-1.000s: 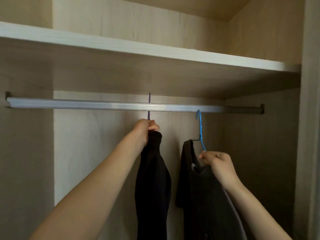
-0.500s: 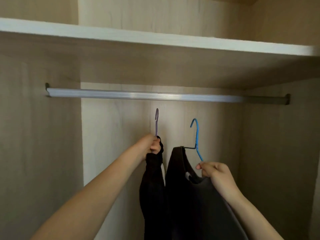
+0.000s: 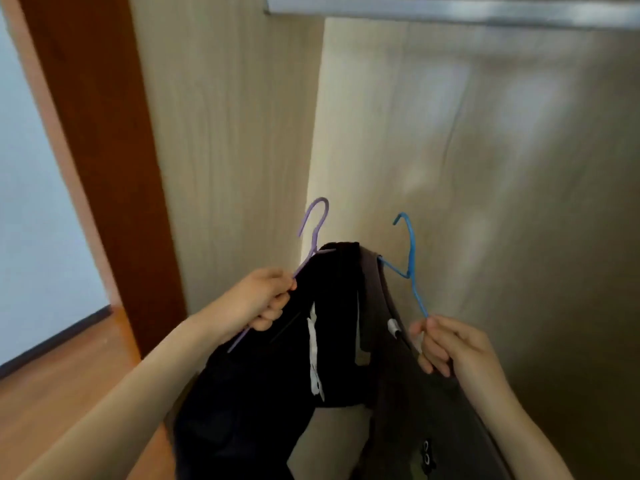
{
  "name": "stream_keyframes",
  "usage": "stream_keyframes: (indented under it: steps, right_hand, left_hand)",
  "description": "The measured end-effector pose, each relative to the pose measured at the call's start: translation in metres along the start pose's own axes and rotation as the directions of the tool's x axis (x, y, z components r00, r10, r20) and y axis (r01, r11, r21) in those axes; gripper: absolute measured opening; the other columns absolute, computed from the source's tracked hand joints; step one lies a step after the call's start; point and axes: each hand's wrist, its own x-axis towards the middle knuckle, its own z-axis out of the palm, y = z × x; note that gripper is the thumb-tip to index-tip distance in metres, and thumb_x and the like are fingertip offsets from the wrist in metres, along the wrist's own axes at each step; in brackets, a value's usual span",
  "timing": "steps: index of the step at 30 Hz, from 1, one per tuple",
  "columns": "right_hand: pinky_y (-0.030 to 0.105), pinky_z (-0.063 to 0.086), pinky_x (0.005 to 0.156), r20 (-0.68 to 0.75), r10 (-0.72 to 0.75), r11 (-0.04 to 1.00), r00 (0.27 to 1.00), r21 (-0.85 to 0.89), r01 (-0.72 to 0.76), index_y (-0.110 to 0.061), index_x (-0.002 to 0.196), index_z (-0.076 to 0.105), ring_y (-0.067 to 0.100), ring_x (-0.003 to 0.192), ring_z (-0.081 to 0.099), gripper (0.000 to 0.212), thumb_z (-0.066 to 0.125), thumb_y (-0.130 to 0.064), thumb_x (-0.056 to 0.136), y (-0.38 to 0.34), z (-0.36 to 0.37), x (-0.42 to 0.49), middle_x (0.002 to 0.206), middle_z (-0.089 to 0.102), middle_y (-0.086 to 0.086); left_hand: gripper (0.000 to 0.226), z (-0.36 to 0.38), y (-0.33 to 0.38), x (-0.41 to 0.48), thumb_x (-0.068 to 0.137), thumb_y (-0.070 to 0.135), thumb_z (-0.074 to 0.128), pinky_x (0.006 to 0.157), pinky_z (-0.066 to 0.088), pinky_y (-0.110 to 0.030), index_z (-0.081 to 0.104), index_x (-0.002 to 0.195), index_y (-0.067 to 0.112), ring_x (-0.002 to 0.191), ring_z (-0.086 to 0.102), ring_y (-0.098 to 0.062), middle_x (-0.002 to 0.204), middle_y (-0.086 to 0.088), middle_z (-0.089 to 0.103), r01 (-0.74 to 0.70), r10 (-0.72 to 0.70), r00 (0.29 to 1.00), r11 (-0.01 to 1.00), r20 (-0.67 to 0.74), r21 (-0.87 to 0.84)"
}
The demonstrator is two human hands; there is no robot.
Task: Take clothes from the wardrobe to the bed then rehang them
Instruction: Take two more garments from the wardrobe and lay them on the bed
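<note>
Room: the view looks into an open wardrobe; its back panel (image 3: pixel 485 168) and side panel (image 3: pixel 225 133) are pale wood-grain board, and light falls in soft patches on the back panel.
Rail: a silver metal rail (image 3: pixel 450 10) runs along the top edge of the view, with nothing hooked on the stretch in view.
Outside the wardrobe: to the left stands a broad brown frame (image 3: pixel 97 133), then a pale wall (image 3: pixel 34 202) with a dark strip at its foot, above an orange-brown wooden floor (image 3: pixel 52 393).
Left hand: the left hand (image 3: pixel 263 301) is closed, fingers curled round the sloping arm of the purple hanger (image 3: pixel 313 230).
Right hand: the right hand (image 3: pixel 450 344) pinches the lower end of the blue hanger (image 3: pixel 410 258) between thumb and fingertips, the other fingers loosely bent.
Hangers: both are thin coated wire with open hooks; both hooks hang free, well below the rail, close in front of the back panel.
Clothes: a black garment (image 3: pixel 277 393) hangs from the purple hanger and a dark grey garment (image 3: pixel 415 410) from the blue one; the two touch side by side between the hands.
Fabric: both are soft and limp, draping in folds out of the bottom of the view.
Details: a white strip (image 3: pixel 314 358) runs down the black garment; a small print (image 3: pixel 426 452) shows low on the grey one, too small to make out.
</note>
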Motion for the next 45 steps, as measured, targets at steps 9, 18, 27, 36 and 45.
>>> stream_keyframes:
  steps: [9,18,27,36,45]
  right_hand:
    - [0.026,0.037,0.039,0.503,0.313,0.943,0.806,-0.065,-0.326,-0.001,0.068,0.069,0.009,0.031,0.025,0.040,0.071,-0.040,0.074,0.067,0.081,-0.055,0.043,0.026,0.000]
    - [0.029,0.033,0.041,0.759,0.257,0.966,0.598,-0.182,-0.185,0.001,0.070,0.068,0.015,0.039,0.026,0.036,0.045,-0.001,0.097,0.081,0.217,-0.065,0.045,0.026,0.002]
    - [0.030,0.040,0.044,0.827,0.176,0.981,0.534,-0.190,-0.029,0.002,0.076,0.066,0.022,0.044,0.032,0.030,0.046,-0.003,0.098,0.141,0.385,-0.039,0.049,0.034,0.013]
    - [0.028,0.032,0.041,0.801,0.327,0.945,0.502,-0.270,-0.185,0.009,0.076,0.062,0.017,0.040,0.029,0.029,0.047,-0.004,0.097,0.189,0.540,0.005,0.056,0.034,0.015]
    - [0.028,0.028,0.043,0.880,0.380,0.921,0.285,-0.331,-0.207,-0.001,0.066,0.067,0.014,0.039,0.029,0.034,0.055,-0.017,0.093,0.258,0.746,0.054,0.048,0.031,0.009]
  left_hand:
    - [0.018,0.004,-0.124,-0.208,0.102,0.012,0.036,0.035,0.015,-0.011,0.044,0.086,0.013,0.042,0.017,-0.010,0.055,0.001,0.026,0.071,-0.207,0.869,0.951,-0.449,-0.301]
    - [0.020,-0.014,-0.131,-0.351,0.103,0.014,0.036,0.039,0.010,-0.012,0.049,0.088,0.010,0.043,0.013,-0.010,0.056,0.002,0.021,-0.047,-0.219,0.473,0.961,-0.854,-0.272]
    - [0.017,-0.117,-0.176,-0.392,0.101,0.011,0.036,0.042,0.007,-0.017,0.044,0.091,0.000,0.045,0.012,-0.010,0.055,0.000,0.022,-0.156,-0.247,0.260,0.943,-0.933,-0.293]
    - [0.016,-0.270,-0.206,-0.396,0.101,0.008,0.035,0.046,0.006,-0.020,0.044,0.091,-0.003,0.045,0.015,-0.009,0.055,-0.001,0.025,-0.136,-0.315,0.164,0.931,-0.935,-0.338]
    - [0.020,-0.413,-0.252,-0.400,0.100,0.008,0.035,0.042,0.011,-0.013,0.048,0.086,0.008,0.042,0.015,-0.009,0.052,0.002,0.025,-0.249,-0.480,-0.119,0.862,-0.869,-0.442]
